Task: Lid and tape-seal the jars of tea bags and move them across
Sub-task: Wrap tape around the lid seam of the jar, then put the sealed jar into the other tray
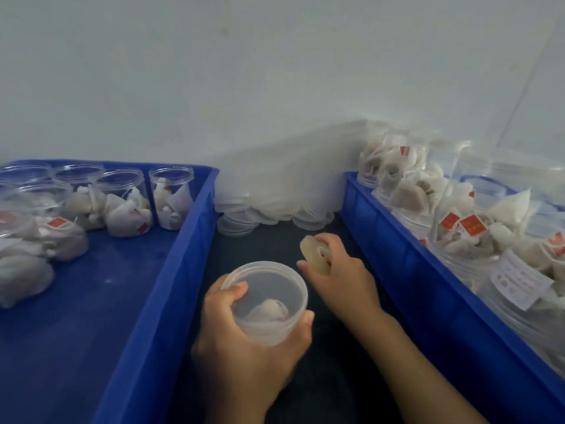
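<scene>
Two hands, two jobs: my left hand (244, 341) wraps around the jar (265, 301) from below and behind, thumb over its near rim and fingers curled up the far side, so it sits steady above the dark table (275, 243) between the two blue crates. My right hand (336, 280) grips the roll of clear tape (315, 255), fingers through its core, held just beside the jar's far right edge, near enough, I judge, to bring the tape to the seam.

The jar is clear plastic, tipped toward me, with a frosted lid already on it and a few pale tea bags (269, 310) showing blurred through the top. I cannot see any tape on it yet.

The loose lids (275, 209) are heaped at the back of the table within reach. Open filled jars (122, 203) wait in the left crate (183, 240); the right crate (397, 240) holds jars lying among piled tea bags, so that looks like where this one goes.
</scene>
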